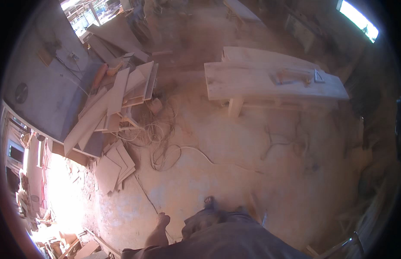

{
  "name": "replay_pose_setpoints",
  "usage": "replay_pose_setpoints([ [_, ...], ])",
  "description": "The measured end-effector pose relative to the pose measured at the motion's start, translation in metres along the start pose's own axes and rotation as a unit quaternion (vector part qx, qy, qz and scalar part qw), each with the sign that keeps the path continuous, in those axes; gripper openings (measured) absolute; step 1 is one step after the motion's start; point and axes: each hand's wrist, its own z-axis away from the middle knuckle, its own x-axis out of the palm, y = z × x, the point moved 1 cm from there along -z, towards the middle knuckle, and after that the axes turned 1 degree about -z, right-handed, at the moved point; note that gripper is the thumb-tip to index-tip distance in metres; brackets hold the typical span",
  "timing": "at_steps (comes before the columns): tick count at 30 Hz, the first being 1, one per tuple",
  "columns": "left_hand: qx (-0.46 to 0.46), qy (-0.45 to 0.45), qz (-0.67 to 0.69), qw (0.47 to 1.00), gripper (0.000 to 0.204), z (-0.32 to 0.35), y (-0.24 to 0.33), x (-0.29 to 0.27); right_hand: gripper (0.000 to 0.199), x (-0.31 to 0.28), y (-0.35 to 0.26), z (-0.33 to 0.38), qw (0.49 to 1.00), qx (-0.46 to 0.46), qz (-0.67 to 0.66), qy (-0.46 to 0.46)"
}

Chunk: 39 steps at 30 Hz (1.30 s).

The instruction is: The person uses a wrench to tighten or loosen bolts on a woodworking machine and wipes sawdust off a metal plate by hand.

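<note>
We are seeing the left hand [162,219] hanging closed and empty above the dusty floor [235,142]; the right hand is showing nowhere.

Dusty workshop floor [235,146], wooden bench [269,80], stacked boards [114,103], bright window [358,19].

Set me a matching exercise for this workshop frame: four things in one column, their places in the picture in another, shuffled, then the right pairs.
Things:
1. wooden workbench
2. stack of boards
3. coiled cable
4. left hand

Places:
A. lower middle, hanging over the dusty floor
B. upper right of centre, with a hand tool lying on its top
C. left of centre, leaning and piled against a grey panel
D. on the floor in the middle, between the boards and the bench

Pairs: 1-B, 2-C, 3-D, 4-A
</note>
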Motion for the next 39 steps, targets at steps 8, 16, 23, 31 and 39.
replay_pose_setpoints([
  [8,0.112,0.006,0.178,0.978,0.054,-0.053,0.216,-0.064,0.036,-0.013,-0.254,-0.198,0.991,-0.088,0.090,-0.042],
  [16,0.069,0.050,0.201,0.976,0.061,-0.072,0.219,-0.107,0.014,-0.051,-0.571,-0.296,0.970,-0.238,-0.052,-0.012],
  [23,-0.202,-0.042,0.370,0.906,0.061,-0.097,0.238,-0.150,0.014,-0.061,-0.785,-0.391,0.964,-0.095,-0.214,-0.128],
  [31,0.012,0.031,0.183,0.983,0.039,-0.293,0.292,-0.236,0.016,0.009,-0.813,-0.464,0.986,0.006,-0.166,0.016],
  [39,0.171,0.205,0.310,0.913,0.023,-0.476,0.558,-0.555,0.018,0.057,-0.917,-0.526,0.997,-0.030,0.000,-0.070],
])
